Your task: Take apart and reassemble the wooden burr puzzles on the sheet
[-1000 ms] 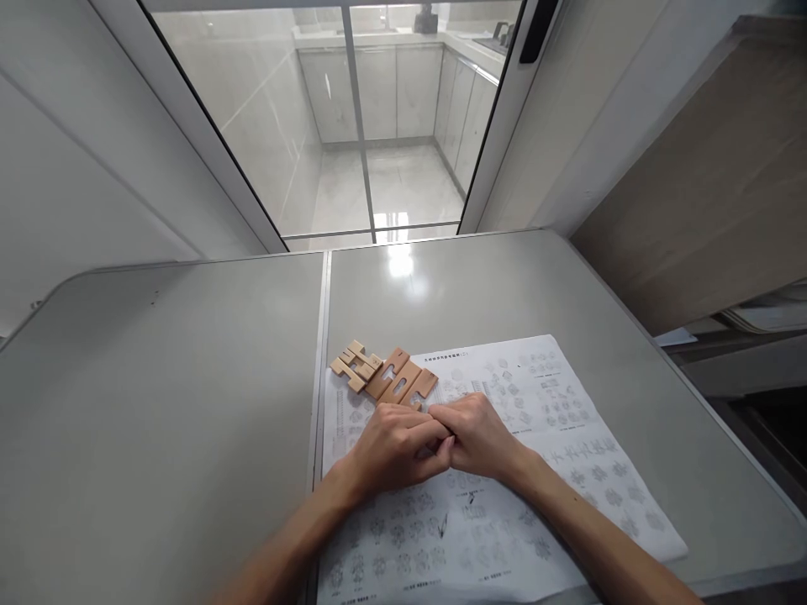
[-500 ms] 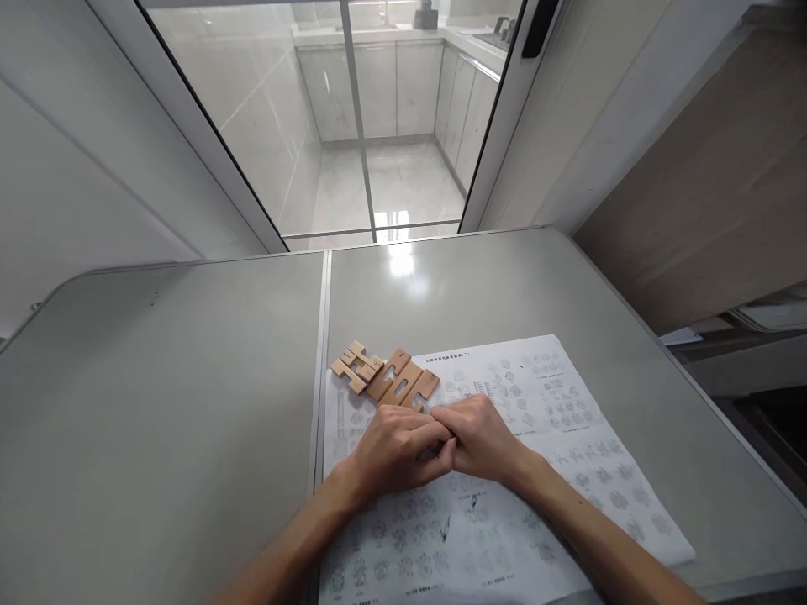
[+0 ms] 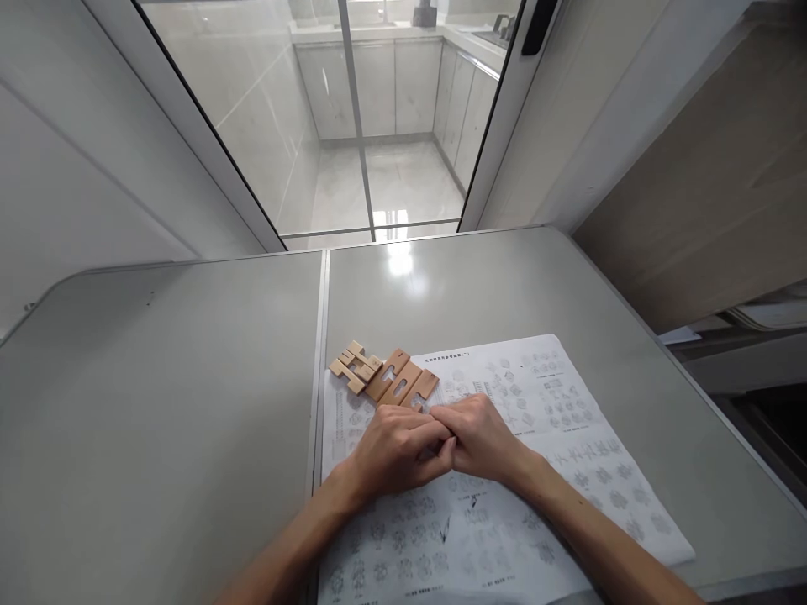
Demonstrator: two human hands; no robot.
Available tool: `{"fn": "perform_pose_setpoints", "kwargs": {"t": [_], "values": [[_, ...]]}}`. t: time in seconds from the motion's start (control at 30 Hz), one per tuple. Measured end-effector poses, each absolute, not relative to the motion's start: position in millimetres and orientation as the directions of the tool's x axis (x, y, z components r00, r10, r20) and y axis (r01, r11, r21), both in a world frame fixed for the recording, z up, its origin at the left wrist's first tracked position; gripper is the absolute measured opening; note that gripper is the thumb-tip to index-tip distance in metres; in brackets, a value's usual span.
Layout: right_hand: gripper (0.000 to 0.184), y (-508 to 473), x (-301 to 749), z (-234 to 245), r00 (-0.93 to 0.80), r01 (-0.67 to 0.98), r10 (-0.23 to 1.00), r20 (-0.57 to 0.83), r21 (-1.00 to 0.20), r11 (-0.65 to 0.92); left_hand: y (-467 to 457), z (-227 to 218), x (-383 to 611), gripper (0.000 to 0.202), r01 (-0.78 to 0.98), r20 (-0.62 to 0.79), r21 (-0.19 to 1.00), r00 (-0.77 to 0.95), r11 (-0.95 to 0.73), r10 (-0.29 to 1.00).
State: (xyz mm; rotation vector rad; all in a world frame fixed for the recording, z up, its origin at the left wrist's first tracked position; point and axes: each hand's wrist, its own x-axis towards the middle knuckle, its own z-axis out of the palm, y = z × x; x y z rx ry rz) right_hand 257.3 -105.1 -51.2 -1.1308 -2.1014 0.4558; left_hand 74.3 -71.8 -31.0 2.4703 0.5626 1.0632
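My left hand point(image 3: 398, 449) and my right hand point(image 3: 482, 435) rest together over a printed paper sheet point(image 3: 605, 445), their curled fingers meeting in the middle. Both hands are closed, and whatever may be inside them is hidden. Just beyond my left hand lie notched wooden puzzle pieces. The darker, reddish-brown pieces point(image 3: 408, 376) have slots and cut-outs and lie side by side, their near end partly covered by my left hand. Against their left side sits a group of smaller, paler pieces point(image 3: 349, 361). Rows of small drawings cover the sheet.
A grey tabletop point(image 3: 189, 403) spreads around the sheet, with a metal strip point(image 3: 319, 336) running across it. Behind its far edge stands a framed glass door point(image 3: 359, 109), through which cabinets show. To the right is a brown panel point(image 3: 706, 168).
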Motion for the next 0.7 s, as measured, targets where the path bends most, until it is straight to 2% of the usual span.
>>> {"fn": "perform_pose_setpoints", "kwargs": {"t": [0.7], "values": [[0.022, -105.8, 257.4, -51.5, -0.372, 0.578, 0.832, 0.411, -0.599, 0.554, -71.9, -29.3, 74.4, 0.027, 0.214, 0.575, 0.505, 0.639, -0.836, 0.511]]}}
